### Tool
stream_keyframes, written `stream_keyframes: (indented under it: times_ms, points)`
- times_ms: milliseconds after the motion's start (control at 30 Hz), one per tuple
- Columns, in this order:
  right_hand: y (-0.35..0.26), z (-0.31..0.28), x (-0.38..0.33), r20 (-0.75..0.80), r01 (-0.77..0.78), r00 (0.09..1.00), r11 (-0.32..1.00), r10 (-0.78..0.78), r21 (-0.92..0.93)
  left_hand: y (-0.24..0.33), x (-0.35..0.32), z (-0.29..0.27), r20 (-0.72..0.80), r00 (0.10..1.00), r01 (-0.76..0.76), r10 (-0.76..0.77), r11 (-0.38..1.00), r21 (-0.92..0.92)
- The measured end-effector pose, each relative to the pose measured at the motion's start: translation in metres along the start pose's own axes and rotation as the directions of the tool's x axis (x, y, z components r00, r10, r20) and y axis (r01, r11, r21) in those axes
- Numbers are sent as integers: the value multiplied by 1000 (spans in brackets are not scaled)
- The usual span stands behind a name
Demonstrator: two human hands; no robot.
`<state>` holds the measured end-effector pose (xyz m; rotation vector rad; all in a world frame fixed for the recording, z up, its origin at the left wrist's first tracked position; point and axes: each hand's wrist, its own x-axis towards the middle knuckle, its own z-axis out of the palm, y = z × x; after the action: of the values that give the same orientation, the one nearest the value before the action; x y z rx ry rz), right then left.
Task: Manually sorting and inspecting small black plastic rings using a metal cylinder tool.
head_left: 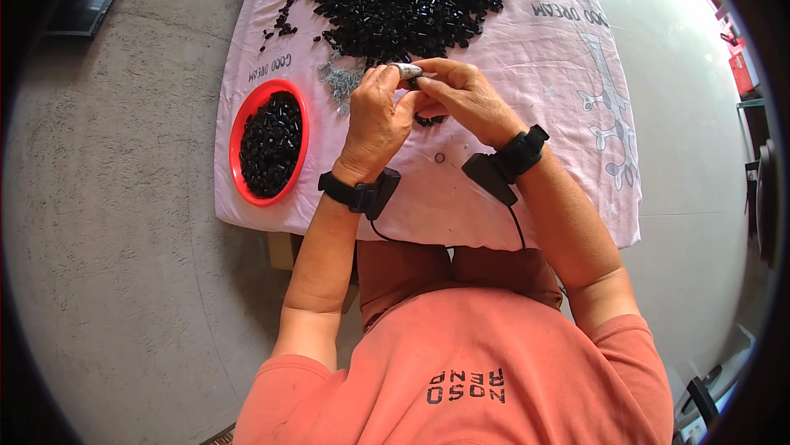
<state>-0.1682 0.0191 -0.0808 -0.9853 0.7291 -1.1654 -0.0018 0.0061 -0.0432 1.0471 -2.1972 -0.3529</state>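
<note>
My left hand (377, 112) and my right hand (471, 101) meet at the fingertips over the table's middle, both closed. Between them is a small black plastic piece (415, 81), mostly hidden by the fingers. A silvery wrap (406, 71) covers a fingertip of my left hand. Several similar black pieces (428, 119) lie just under my right hand. Left of my fingers, thin silvery-grey metal pieces (340, 83) lie in a loose heap. Beyond my hands spreads a large pile of black plastic pieces (395, 1).
A red bowl (305, 128) full of black pieces stands at the table's left edge. A pink printed cloth (527, 198) covers the table. Black straps (522, 154) with boxes and cables are on both wrists. A dark-framed screen (90, 1) is at the far left.
</note>
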Motion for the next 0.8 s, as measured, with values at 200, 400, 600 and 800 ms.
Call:
stream_keyframes:
  times_ms: [200,400,600,800]
  points:
    - [7,3,0,54,80,995,996,-78,-36,0,-4,-6,0,1000,-12,12,999,53]
    - [3,4,0,57,23,998,998,-19,-64,5,-3,-11,-25,999,-20,22,997,77]
    - [0,2,1,-101,80,992,995,-74,62,-4,-15,-9,-192,969,162,-152,986,38]
    - [-4,-33,13,-402,166,902,986,-157,-12,-56,-57,-58,-401,852,381,-336,924,37]
